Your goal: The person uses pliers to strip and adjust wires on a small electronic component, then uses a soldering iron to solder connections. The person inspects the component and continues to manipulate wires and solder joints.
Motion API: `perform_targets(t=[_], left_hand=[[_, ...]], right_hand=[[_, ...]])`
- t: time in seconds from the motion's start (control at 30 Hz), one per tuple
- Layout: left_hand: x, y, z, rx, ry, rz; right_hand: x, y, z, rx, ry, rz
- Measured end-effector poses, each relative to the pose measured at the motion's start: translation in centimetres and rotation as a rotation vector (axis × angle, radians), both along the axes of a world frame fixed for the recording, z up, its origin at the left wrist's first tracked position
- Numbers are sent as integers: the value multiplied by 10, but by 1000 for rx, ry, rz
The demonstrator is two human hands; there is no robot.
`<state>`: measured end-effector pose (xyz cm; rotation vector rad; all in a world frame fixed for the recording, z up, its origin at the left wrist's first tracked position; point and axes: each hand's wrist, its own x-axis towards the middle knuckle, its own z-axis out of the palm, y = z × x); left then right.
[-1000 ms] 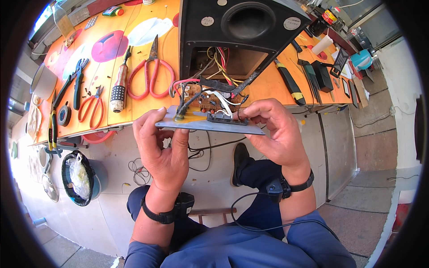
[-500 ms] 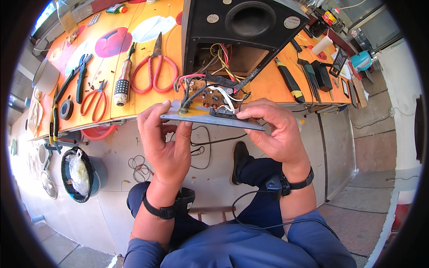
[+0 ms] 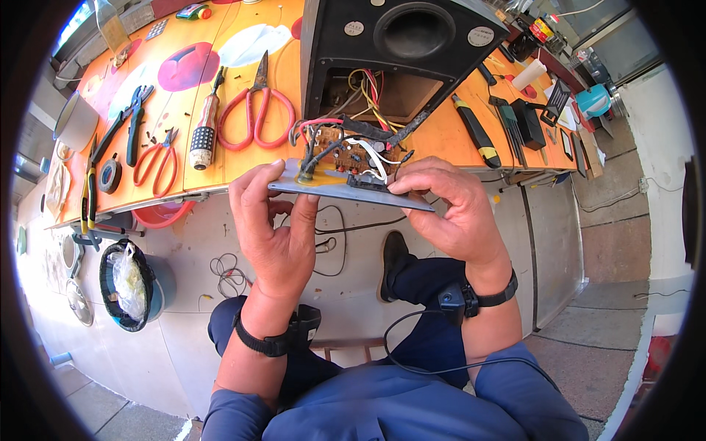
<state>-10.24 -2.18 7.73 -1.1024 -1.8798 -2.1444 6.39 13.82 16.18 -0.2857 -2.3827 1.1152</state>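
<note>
Between my two hands, at the bench's front edge, is a flat dark panel [image 3: 346, 192] carrying a brown circuit board [image 3: 340, 156] with white, red and black wires. My left hand [image 3: 268, 220] grips the panel's left end, thumb underneath and fingers at its edge. The right end is pinched by my right hand [image 3: 452, 206]. Behind it stands a black speaker cabinet [image 3: 338, 44] with a round port and a rectangular opening. Yellow, red and black wires [image 3: 368, 92] run from that opening toward the board.
Left of the cabinet lie red-handled scissors [image 3: 255, 110], a screwdriver [image 3: 206, 128], small red pliers [image 3: 157, 163] and black tape [image 3: 109, 175]. A yellow-black utility knife [image 3: 476, 132] is on the right. Below stands a lined bin [image 3: 163, 283]; a loose cable [image 3: 229, 273] lies nearby.
The panel has tilted slightly, so more of its upper face and the board shows. Both hands keep their hold with hardly any shift.
</note>
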Motion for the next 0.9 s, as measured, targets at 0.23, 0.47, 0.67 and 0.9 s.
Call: perform_targets(t=[0.23,0.47,0.67,0.9], left_hand=[[-4,-7,14,-123,111,60],[-18,-26,69,-258,761,48],[-17,-10,102,-516,1000,-176],[-12,6,112,-639,1153,-188]], right_hand=[[0,-2,-2,13,31,-10],[1,-1,-3,-58,52,2],[2,3,-12,-95,107,-4],[1,12,-17,-87,133,21]])
